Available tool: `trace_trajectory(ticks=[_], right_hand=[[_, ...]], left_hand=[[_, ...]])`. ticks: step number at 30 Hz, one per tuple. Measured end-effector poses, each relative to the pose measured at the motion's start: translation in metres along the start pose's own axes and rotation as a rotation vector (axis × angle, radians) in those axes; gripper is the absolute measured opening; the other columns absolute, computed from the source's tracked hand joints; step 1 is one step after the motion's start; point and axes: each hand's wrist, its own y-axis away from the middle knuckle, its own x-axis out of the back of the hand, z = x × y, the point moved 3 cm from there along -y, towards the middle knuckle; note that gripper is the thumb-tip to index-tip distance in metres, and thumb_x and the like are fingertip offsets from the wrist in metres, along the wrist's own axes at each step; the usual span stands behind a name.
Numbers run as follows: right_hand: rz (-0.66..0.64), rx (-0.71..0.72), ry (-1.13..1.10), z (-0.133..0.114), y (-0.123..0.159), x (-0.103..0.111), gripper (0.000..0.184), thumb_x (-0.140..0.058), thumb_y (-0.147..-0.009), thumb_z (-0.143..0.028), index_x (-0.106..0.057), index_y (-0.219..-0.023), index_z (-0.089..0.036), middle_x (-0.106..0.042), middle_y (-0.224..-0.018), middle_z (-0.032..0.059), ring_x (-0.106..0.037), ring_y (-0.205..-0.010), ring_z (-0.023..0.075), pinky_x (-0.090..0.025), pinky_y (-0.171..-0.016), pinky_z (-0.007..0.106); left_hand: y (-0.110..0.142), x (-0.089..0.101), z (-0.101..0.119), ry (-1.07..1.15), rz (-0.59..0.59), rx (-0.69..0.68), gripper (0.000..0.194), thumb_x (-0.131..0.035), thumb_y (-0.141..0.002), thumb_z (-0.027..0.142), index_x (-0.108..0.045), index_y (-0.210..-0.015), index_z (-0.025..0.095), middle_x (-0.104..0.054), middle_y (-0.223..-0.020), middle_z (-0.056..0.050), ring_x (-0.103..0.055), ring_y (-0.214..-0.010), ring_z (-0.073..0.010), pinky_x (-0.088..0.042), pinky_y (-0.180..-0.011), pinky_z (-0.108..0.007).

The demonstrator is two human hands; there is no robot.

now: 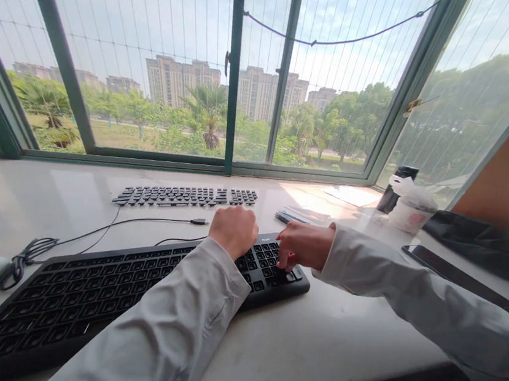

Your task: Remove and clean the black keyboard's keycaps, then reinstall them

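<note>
A black keyboard [84, 293] lies slantwise on the white sill-like counter [319, 347]. My left hand [233, 230] rests as a closed fist on the keyboard's right part, over the keys. My right hand [304, 246] is at the number pad on the keyboard's far right end, with fingers curled down and pinched on a key there; what lies between the fingertips is too small to name. Behind the keyboard lie rows of loose black keycaps [186, 196], laid out in the keyboard's shape.
The keyboard's cable [24, 255] is bundled at the left, its plug [199, 221] lying free. A dark phone [457, 276] lies at the right. A white tub [412, 210] and a black bottle [396, 188] stand at the back right, under the window.
</note>
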Motion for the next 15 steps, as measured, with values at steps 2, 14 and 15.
trace_trajectory(ticks=[2,14,15], right_hand=[[-0.049,-0.031,0.024,-0.004,0.001,0.005,0.019,-0.070,-0.068,-0.013,-0.079,-0.084,-0.018,-0.073,-0.073,0.0034,-0.063,-0.070,0.0135,-0.042,-0.067,0.022],[-0.141,-0.010,0.040,-0.001,-0.009,0.012,0.022,-0.077,-0.064,-0.018,-0.078,-0.086,-0.017,-0.072,-0.071,0.0030,-0.064,-0.067,0.0137,-0.044,-0.063,0.023],[-0.151,-0.008,0.046,-0.001,-0.010,0.013,0.023,-0.078,-0.063,-0.018,-0.078,-0.087,-0.017,-0.072,-0.072,0.0034,-0.064,-0.068,0.0138,-0.044,-0.064,0.023]], left_hand=[[0.000,0.000,0.000,0.002,-0.003,0.004,0.036,-0.042,-0.087,0.033,-0.073,-0.088,0.016,-0.071,-0.085,-0.015,-0.067,-0.086,-0.0265,-0.050,-0.074,-0.036],[0.001,0.006,0.001,0.036,0.001,0.004,0.036,-0.042,-0.087,0.032,-0.074,-0.090,0.015,-0.070,-0.084,-0.015,-0.067,-0.087,-0.0268,-0.049,-0.076,-0.037],[0.001,0.006,0.001,0.041,0.000,0.005,0.036,-0.043,-0.087,0.032,-0.074,-0.091,0.015,-0.070,-0.084,-0.015,-0.067,-0.087,-0.0267,-0.049,-0.076,-0.037]])
